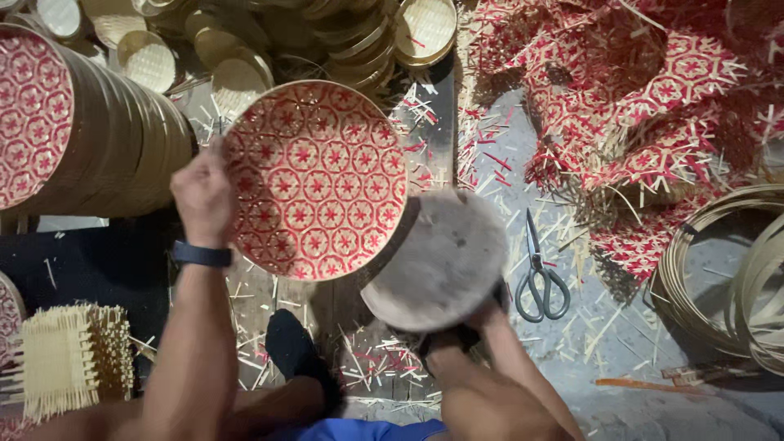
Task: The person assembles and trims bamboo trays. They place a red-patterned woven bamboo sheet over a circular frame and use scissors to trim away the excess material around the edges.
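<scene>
my left hand (pixel 202 196) grips the red woven tray (pixel 317 180) by its left rim, right hand (pixel 469 335) holds a blurred round disc (pixel 437 261) just right of it, scissors (pixel 539 273) nearby on the floor

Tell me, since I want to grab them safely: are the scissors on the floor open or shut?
Shut. The scissors lie flat on the floor, blades together in one point, handle loops side by side.
</scene>
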